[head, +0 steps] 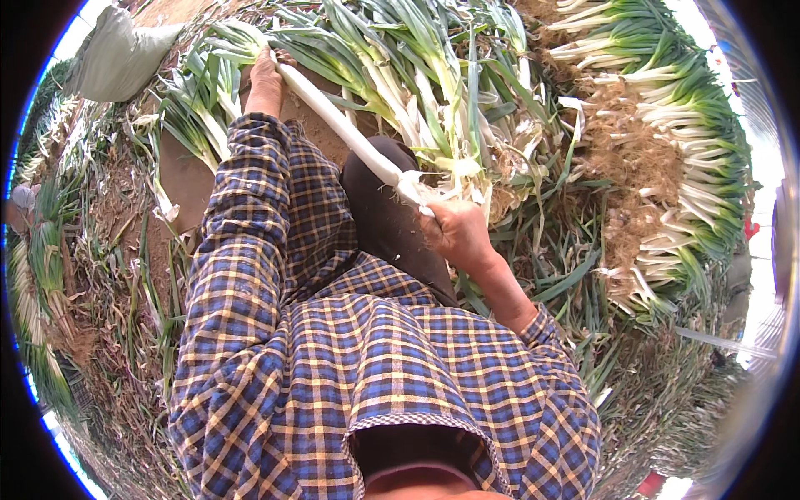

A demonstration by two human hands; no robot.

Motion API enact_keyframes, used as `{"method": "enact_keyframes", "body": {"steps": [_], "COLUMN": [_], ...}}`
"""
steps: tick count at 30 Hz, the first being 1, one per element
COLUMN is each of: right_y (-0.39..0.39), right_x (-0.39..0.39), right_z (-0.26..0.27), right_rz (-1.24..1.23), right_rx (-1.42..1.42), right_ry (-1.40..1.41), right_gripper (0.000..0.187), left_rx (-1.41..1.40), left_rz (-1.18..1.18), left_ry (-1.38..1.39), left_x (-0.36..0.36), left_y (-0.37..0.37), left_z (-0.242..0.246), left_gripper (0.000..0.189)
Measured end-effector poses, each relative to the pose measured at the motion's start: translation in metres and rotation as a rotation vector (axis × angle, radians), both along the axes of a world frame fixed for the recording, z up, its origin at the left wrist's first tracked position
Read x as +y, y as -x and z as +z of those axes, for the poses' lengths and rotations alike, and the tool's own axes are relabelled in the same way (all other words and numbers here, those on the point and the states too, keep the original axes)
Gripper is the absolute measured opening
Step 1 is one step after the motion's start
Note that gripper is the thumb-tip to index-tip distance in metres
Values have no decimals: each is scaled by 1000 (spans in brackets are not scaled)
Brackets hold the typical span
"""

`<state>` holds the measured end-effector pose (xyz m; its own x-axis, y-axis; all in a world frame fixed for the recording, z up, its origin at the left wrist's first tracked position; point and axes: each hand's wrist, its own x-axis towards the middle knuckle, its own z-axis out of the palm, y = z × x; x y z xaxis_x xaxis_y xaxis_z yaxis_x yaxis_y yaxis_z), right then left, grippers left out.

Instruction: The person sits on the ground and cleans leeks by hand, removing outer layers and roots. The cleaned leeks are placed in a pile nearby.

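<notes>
A long white leek or large scallion (340, 125) slants across my lap, its leafy end at the upper left and its root end at the lower right. My left hand (267, 75) grips it where the white shaft turns into green leaves. At the other end, my right hand (459, 234) is closed around the root end, where pale outer skin (412, 182) hangs loose; the roots are mostly hidden. Just beyond my knee lies a loose heap of similar stalks (431, 94), with green tops away from me. A few more stalks (206, 122) rest beside my left forearm.
Bundled stalks with white shafts and brown roots (637, 137) are stacked in a long curved row at right. Stripped leaves (556, 275) litter the soil. A pale plastic sack (122, 56) sits at upper left, and more bundles (47, 256) line the far left.
</notes>
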<state>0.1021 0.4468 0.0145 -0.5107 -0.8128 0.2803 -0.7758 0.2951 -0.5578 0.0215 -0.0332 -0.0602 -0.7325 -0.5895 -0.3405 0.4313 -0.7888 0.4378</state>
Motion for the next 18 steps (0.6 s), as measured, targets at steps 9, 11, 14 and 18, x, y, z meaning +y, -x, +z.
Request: {"method": "enact_keyframes", "body": {"steps": [9, 11, 14, 18], "right_y": [-23, -14, 10, 50], "right_x": [139, 167, 160, 51], "right_z": [6, -20, -48, -29], "right_rz": [-463, -730, -658, -378], "right_rx": [-751, -1028, -449, -223], "right_ry": [-52, 95, -267, 201], "right_gripper": [21, 29, 50, 43], "left_rx": [-241, 122, 32, 238], "left_rz": [358, 297, 269, 175], "left_ry": [409, 207, 406, 312], "left_x": [-63, -103, -120, -91], "left_y": [-36, -65, -79, -66], "left_z": [24, 38, 47, 68], "left_gripper": [38, 37, 32, 23]}}
